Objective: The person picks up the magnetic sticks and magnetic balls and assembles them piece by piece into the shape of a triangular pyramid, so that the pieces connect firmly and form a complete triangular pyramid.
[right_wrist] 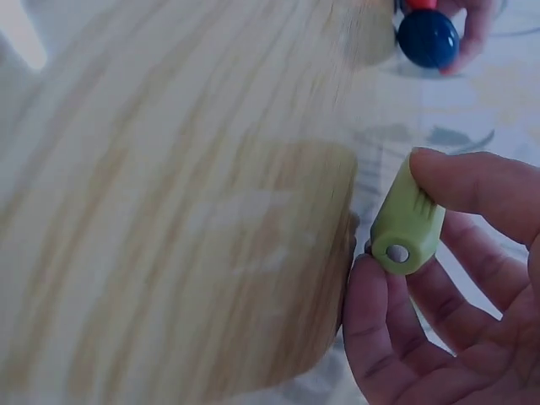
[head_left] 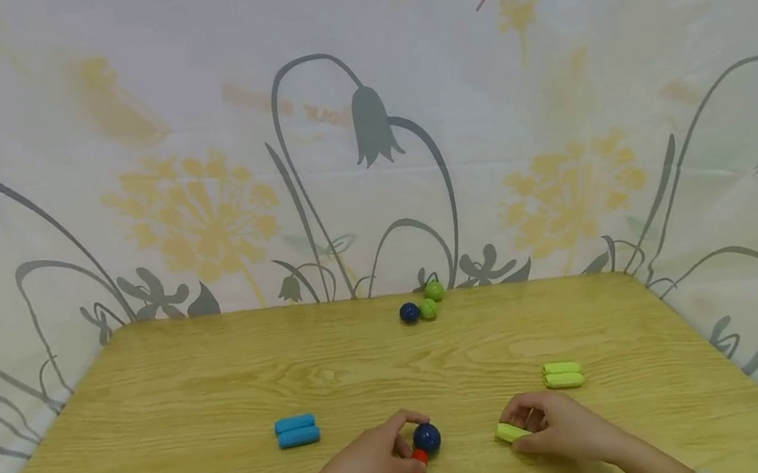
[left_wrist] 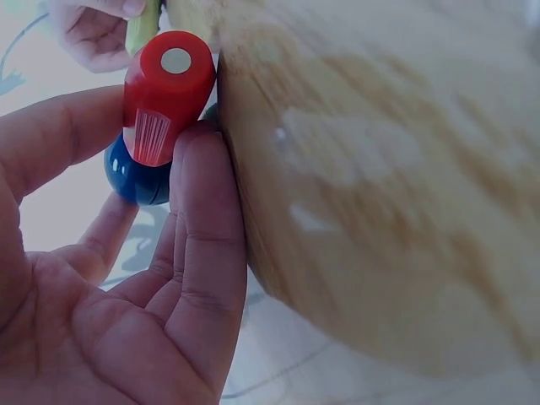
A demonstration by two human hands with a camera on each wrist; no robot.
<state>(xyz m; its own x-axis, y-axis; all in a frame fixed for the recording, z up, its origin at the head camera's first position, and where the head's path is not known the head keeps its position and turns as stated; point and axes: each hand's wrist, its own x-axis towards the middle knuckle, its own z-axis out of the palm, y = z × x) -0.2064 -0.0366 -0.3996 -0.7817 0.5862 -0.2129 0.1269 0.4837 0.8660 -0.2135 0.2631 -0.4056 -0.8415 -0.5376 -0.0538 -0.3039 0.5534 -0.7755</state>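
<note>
My left hand [head_left: 373,461] pinches a short red magnetic rod [left_wrist: 173,80] between thumb and fingers. A round metal disc shows in the rod's near end. At its far end sits a glossy dark blue ball [head_left: 426,439], apparently touching it, with a fingertip of the left hand against the ball. To the right, my right hand [head_left: 569,430] holds a yellow-green rod [right_wrist: 407,221] between thumb and fingers; it too has a metal disc in its end. A gap of bare table separates the two hands' pieces.
Two blue rods [head_left: 297,431] lie side by side at the left, two yellow-green rods [head_left: 563,375] at the right. Near the back edge are another dark blue ball [head_left: 409,313] and two green balls [head_left: 432,300]. A patterned curtain [head_left: 370,187] hangs behind the wooden table [head_left: 185,389].
</note>
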